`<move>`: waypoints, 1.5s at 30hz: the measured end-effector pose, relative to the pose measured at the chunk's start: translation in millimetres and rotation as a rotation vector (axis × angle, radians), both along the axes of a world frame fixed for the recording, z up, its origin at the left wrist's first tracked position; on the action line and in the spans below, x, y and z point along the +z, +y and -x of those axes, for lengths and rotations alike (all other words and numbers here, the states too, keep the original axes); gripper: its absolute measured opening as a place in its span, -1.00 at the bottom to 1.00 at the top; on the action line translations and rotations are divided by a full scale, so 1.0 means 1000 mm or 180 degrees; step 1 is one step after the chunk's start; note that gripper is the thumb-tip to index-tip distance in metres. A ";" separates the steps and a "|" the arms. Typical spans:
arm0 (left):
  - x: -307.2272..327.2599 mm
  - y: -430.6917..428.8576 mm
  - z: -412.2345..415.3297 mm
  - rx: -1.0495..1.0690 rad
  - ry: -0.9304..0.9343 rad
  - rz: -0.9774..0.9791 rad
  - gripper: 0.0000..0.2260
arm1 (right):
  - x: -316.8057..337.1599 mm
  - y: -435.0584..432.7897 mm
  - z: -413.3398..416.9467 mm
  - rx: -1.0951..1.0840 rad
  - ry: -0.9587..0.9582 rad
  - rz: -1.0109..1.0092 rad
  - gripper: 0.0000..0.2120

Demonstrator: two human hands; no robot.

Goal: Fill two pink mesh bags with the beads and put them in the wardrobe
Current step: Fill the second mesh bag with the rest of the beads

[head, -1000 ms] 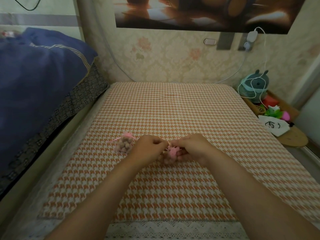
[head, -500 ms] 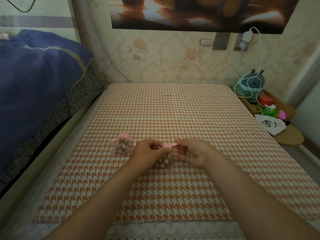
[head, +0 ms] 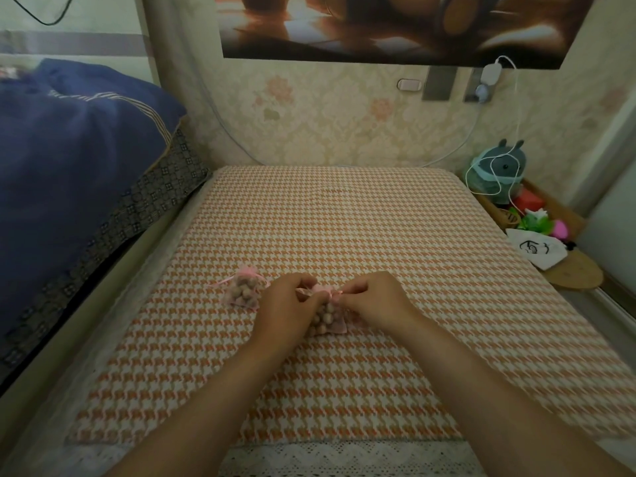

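A pink mesh bag (head: 327, 318) full of tan beads lies on the orange houndstooth cloth (head: 344, 228) between my hands. My left hand (head: 285, 304) pinches the bag's gathered top from the left. My right hand (head: 375, 301) pinches the pink drawstring ribbon at the top from the right. A second pink mesh bag (head: 245, 291), also filled with beads and drawn closed, lies on the cloth just left of my left hand. No wardrobe is in view.
A bed with a dark blue quilt (head: 75, 160) runs along the left. At the right stand a teal plush toy (head: 495, 173) wrapped in a white cable, a red box, green and pink items and a white pouch (head: 537, 249) on a wooden shelf.
My hands have drawn slightly apart at the bag's top, tugging on the ribbon, and the bag of beads now shows more between them. The left bag has not moved.
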State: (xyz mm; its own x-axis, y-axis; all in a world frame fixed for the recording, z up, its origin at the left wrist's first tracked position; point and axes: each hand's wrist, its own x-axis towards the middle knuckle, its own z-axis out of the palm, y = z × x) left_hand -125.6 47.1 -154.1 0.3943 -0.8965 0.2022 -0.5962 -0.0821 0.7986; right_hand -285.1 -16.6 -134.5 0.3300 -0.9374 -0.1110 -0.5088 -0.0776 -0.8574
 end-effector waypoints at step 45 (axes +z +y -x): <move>0.008 0.004 -0.034 -0.0581 -0.1637 -0.0991 -0.86 | -0.003 0.004 -0.002 0.0472 0.0673 0.0782 -0.93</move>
State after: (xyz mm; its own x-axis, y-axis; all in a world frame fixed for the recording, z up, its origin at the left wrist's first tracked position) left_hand -91.4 50.9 -146.2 0.1511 -0.9875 0.0440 -0.9241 -0.1253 0.3610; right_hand -282.8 -12.9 -137.1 0.4582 -0.8883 0.0313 -0.6408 -0.3546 -0.6809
